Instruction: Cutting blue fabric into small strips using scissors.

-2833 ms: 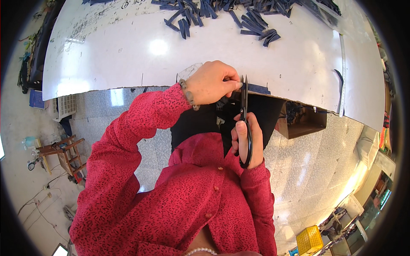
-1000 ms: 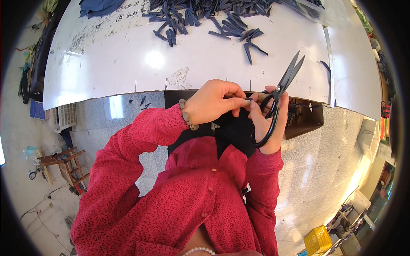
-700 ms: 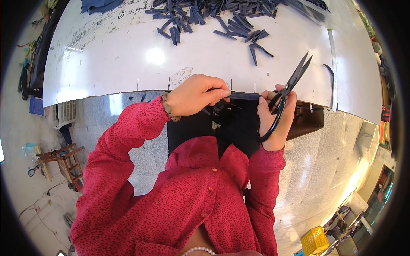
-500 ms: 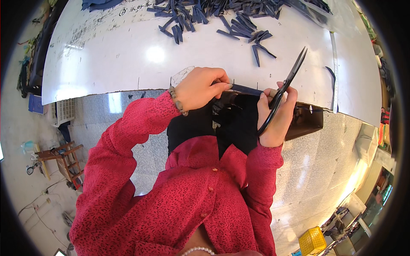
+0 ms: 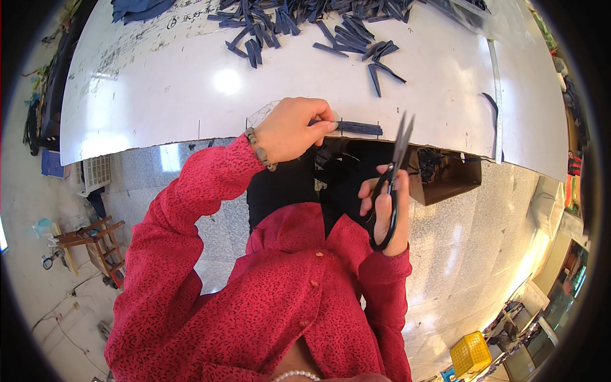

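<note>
My left hand (image 5: 296, 129) pinches one end of a dark blue fabric strip (image 5: 359, 128). The strip lies along the near edge of the white table (image 5: 165, 95), its free end beside a short pen mark. Off the table's edge, to the right, my right hand (image 5: 389, 207) has its fingers through the handles of black-handled scissors (image 5: 400, 153). Their blades point up and away from me, slightly parted, a little right of the strip's free end. Nothing lies between the blades.
A heap of cut dark blue strips (image 5: 347, 38) covers the far middle of the table. At the right are a long pale tape (image 5: 497, 95) and a curved dark strip (image 5: 493, 111). Below the table edge sits an open brown box (image 5: 445, 181). A yellow basket (image 5: 470, 354) stands lower right.
My right hand has let go of the strip's right end and drawn back toward me, turning the scissors more upright. The left hand still holds the strip, which now rests on the table.
</note>
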The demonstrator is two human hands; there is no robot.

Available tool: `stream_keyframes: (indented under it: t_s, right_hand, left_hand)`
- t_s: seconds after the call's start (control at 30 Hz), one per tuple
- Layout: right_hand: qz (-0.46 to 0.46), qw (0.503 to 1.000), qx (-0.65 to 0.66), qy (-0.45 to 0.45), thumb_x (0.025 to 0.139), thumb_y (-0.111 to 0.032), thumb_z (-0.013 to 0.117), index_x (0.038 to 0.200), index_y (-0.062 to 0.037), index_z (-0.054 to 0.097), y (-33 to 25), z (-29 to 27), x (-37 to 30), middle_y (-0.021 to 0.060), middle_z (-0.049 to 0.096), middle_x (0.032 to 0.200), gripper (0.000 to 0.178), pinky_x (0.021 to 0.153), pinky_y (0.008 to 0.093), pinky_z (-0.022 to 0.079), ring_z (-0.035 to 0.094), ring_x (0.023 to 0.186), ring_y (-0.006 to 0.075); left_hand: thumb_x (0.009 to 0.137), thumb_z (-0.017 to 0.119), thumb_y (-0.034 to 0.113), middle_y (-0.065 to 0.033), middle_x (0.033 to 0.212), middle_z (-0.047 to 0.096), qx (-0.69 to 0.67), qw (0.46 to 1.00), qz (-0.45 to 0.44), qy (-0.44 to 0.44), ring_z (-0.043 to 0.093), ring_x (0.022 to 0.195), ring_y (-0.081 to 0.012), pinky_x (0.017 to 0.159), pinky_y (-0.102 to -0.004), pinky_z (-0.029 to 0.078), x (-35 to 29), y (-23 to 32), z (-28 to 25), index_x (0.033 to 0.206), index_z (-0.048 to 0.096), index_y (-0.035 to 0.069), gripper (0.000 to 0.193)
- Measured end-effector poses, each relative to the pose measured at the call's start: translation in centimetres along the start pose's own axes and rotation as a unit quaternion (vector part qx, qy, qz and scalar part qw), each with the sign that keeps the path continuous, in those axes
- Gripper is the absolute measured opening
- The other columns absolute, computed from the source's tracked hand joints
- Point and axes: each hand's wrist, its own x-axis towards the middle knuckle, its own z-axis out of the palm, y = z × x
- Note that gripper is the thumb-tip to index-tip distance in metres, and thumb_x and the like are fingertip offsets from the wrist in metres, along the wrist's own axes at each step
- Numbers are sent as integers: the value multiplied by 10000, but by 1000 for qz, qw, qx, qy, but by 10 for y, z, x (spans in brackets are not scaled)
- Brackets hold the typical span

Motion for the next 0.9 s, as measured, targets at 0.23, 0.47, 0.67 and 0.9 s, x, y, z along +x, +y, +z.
stream_keyframes:
  t_s: [0.23,0.47,0.67,0.9]
  right_hand:
    - [87,989,-31,-114,784,-643,605,1146,14,407,12,4,-26,31,526,716,776,596,233,408,489,631,94]
    - [106,982,-93,-126,798,-683,543,1126,-4,410,15,10,-23,29,491,689,766,481,196,377,438,549,64]
    - [78,984,-111,-120,875,-605,492,1113,-11,422,12,21,-14,26,490,670,644,468,199,373,440,532,66]
    - [127,984,-99,-74,884,-515,563,1049,-13,471,0,37,0,22,508,614,536,473,246,389,504,508,99]
  left_hand:
    - [844,581,150,-87,633,644,-8,1000,2,-9,635,585,-179,588,-308,480,2,-3,-2,854,635,-10,169]
    - [878,569,137,-19,643,600,-31,998,-27,-40,543,588,-76,566,-235,421,3,-5,-3,905,623,-12,160]
    - [873,575,127,-18,642,597,-36,998,-19,-44,539,588,-74,572,-239,426,2,-8,-4,895,622,-16,152]
    - [849,585,175,-64,644,650,-42,998,-21,-36,627,589,-148,583,-296,483,3,-6,-3,863,648,7,180]
